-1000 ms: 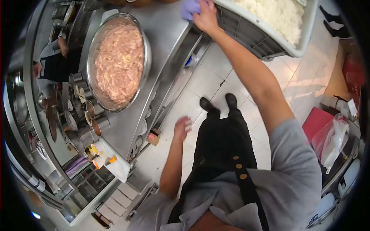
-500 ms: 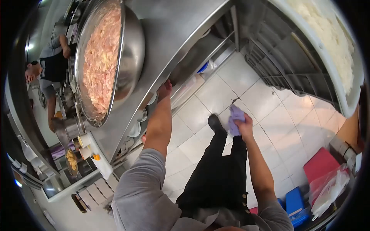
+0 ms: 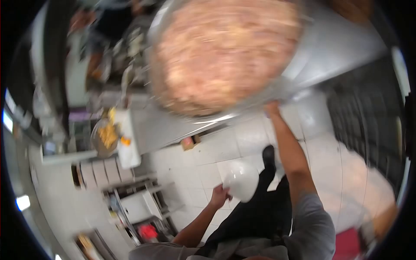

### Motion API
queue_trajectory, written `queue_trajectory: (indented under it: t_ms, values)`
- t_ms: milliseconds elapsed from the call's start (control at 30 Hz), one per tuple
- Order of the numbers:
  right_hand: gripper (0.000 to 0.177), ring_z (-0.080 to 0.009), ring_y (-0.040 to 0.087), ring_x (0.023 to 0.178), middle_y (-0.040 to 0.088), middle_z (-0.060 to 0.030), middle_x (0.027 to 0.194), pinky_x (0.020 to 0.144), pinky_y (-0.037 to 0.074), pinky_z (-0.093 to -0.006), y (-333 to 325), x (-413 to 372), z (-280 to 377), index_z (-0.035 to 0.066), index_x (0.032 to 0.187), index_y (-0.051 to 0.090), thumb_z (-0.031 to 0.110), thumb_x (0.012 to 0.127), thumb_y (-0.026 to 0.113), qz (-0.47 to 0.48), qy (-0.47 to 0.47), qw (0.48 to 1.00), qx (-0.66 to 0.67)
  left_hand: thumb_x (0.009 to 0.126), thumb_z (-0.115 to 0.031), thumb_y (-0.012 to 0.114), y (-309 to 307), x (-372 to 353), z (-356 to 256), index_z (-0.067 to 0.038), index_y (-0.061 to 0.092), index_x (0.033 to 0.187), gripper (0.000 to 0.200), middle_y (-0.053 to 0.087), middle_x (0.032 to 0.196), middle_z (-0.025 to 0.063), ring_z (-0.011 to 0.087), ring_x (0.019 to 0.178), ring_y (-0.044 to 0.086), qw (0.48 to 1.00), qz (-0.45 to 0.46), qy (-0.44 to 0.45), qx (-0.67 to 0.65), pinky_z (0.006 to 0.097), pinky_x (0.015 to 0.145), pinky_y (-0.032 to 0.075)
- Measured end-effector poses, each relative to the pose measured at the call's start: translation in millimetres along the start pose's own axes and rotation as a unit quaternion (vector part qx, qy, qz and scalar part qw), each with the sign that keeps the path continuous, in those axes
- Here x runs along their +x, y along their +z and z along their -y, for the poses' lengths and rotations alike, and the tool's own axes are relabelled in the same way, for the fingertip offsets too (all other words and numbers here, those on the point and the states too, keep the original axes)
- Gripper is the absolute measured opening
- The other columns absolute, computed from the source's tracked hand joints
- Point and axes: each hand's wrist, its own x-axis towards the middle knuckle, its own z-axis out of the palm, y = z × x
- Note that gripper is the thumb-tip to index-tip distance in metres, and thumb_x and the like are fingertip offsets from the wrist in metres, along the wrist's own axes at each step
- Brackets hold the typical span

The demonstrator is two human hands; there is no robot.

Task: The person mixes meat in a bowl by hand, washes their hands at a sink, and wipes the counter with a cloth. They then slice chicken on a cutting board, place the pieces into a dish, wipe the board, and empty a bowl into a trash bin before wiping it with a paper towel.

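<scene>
A round white plate [image 3: 243,180] is gripped at its edge by my left hand [image 3: 221,196], low over the tiled floor. My right hand [image 3: 272,108] reaches forward to the counter's front edge, just below the big metal bowl. A sliver of purple cloth [image 3: 267,113] shows at its closed fingers; motion smears the rest. The large bowl [image 3: 197,118] stands on the steel counter [image 3: 164,130], heaped with pale pink raw meat [image 3: 225,52].
A dark crate [image 3: 368,112] stands at the right. Beyond the counter, a blurred person [image 3: 112,21] is at the upper left, near a bowl of yellow food [image 3: 107,135]. A shelf cart [image 3: 141,203] stands at the lower left, and a red object [image 3: 346,245] lies lower right.
My left hand has come out from the shelf under the counter and now holds a white plate. My right hand has moved up to the counter edge. The view has turned left.
</scene>
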Motion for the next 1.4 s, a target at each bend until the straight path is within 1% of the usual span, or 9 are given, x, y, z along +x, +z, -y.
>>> queue_trajectory:
  t_ms: [333, 400, 500, 700, 800, 967, 1067, 1300, 1400]
  values:
    - [0.032, -0.0383, 0.061, 0.089, 0.063, -0.0244, 0.101, 0.086, 0.046, -0.0414, 42.9, 10.1, -60.9, -0.002, 0.101, 0.061, 0.017, 0.075, 0.064, -0.251, -0.269, 0.918, 0.148, 0.089, -0.007, 0.051, -103.5, -133.6, -137.2, 0.005, 0.054, 0.104, 0.02, 0.06, 0.082, 0.0125, 0.0215, 0.052, 0.058, 0.96, -0.185, 0.161, -0.132, 0.034, 0.042, 0.05]
    - [0.036, -0.036, 0.06, 0.09, 0.063, -0.0211, 0.102, 0.087, 0.044, -0.04, -3.7, -39.4, 2.6, -0.003, 0.106, 0.059, 0.016, 0.077, 0.065, -0.186, -0.106, 0.972, 0.099, 0.087, -0.005, 0.05, -141.5, -114.9, -193.9, 0.009, 0.053, 0.102, 0.021, 0.06, 0.081, 0.0141, 0.0224, 0.049, 0.057, 0.947, -0.231, 0.19, -0.115, 0.0338, 0.04, 0.048]
    - [0.025, -0.0162, 0.057, 0.083, 0.063, -0.0089, 0.091, 0.078, 0.047, -0.0317, -25.5, -118.4, 32.6, -0.002, 0.1, 0.059, 0.006, 0.076, 0.064, -0.093, -0.04, 0.929, 0.355, 0.083, -0.001, 0.045, -211.2, -61.8, -249.0, 0.011, 0.053, 0.096, 0.02, 0.059, 0.07, 0.0157, 0.0217, 0.047, 0.057, 0.932, -0.236, 0.236, -0.143, 0.0334, 0.04, 0.047]
    - [0.02, -0.012, 0.057, 0.08, 0.062, -0.0029, 0.089, 0.073, 0.046, -0.0269, -125.3, -227.5, 209.0, 0.001, 0.098, 0.06, -0.003, 0.078, 0.059, 0.122, 0.144, 0.834, 0.519, 0.085, -0.014, 0.054, -259.5, 3.6, -285.2, 0.007, 0.051, 0.091, 0.022, 0.058, 0.066, 0.0139, 0.0208, 0.047, 0.056, 0.904, -0.249, 0.207, -0.281, 0.0337, 0.04, 0.046]
    - [0.019, -0.0107, 0.056, 0.076, 0.062, -0.0021, 0.085, 0.073, 0.045, -0.0249, -159.0, -213.4, 303.3, 0.001, 0.094, 0.06, -0.001, 0.075, 0.06, 0.084, 0.048, 0.874, 0.476, 0.086, -0.034, 0.061, -249.3, -4.9, -254.7, 0.005, 0.051, 0.091, 0.041, 0.058, 0.066, 0.0121, 0.021, 0.049, 0.058, 0.849, -0.257, 0.311, -0.342, 0.033, 0.042, 0.048]
    - [0.025, -0.0144, 0.06, 0.073, 0.064, -0.0097, 0.084, 0.069, 0.048, -0.0278, -153.5, -137.4, 452.0, 0.0, 0.094, 0.061, 0.002, 0.068, 0.061, 0.013, -0.213, 0.938, 0.273, 0.087, -0.035, 0.059, -219.1, -65.4, -186.9, -0.001, 0.049, 0.102, 0.038, 0.061, 0.081, 0.0156, 0.0254, 0.059, 0.061, 0.922, -0.039, 0.108, -0.37, 0.0363, 0.044, 0.05]
    - [0.033, -0.0387, 0.06, 0.093, 0.061, -0.0211, 0.103, 0.08, 0.049, -0.0421, -65.3, -87.3, 543.1, 0.001, 0.101, 0.059, 0.008, 0.069, 0.065, -0.017, -0.384, 0.914, 0.125, 0.092, -0.032, 0.052, -233.7, -48.0, -226.6, -0.004, 0.044, 0.108, 0.034, 0.061, 0.09, 0.0158, 0.0231, 0.062, 0.061, 0.872, -0.055, 0.186, -0.449, 0.0339, 0.049, 0.049]
    - [0.05, -0.0398, 0.052, 0.103, 0.045, -0.02, 0.123, 0.087, 0.045, -0.0426, 74.8, -41.7, 619.5, 0.014, 0.116, 0.057, 0.01, 0.066, 0.059, 0.271, -0.362, 0.836, -0.312, 0.094, -0.023, 0.048, -263.0, 24.2, -289.7, -0.001, 0.046, 0.1, 0.023, 0.06, 0.08, 0.0132, 0.0202, 0.058, 0.059, 0.839, -0.151, 0.221, -0.474, 0.0295, 0.046, 0.047]
    - [0.048, -0.0231, 0.06, 0.09, 0.057, -0.0123, 0.111, 0.078, 0.048, -0.0323, 57.8, -16.0, 603.3, 0.009, 0.114, 0.059, 0.01, 0.066, 0.063, 0.413, -0.226, 0.872, -0.133, 0.094, -0.022, 0.048, -257.3, 20.8, -282.9, 0.0, 0.047, 0.095, 0.022, 0.058, 0.075, 0.0126, 0.0212, 0.058, 0.06, 0.792, -0.169, 0.248, -0.531, 0.0325, 0.051, 0.052]
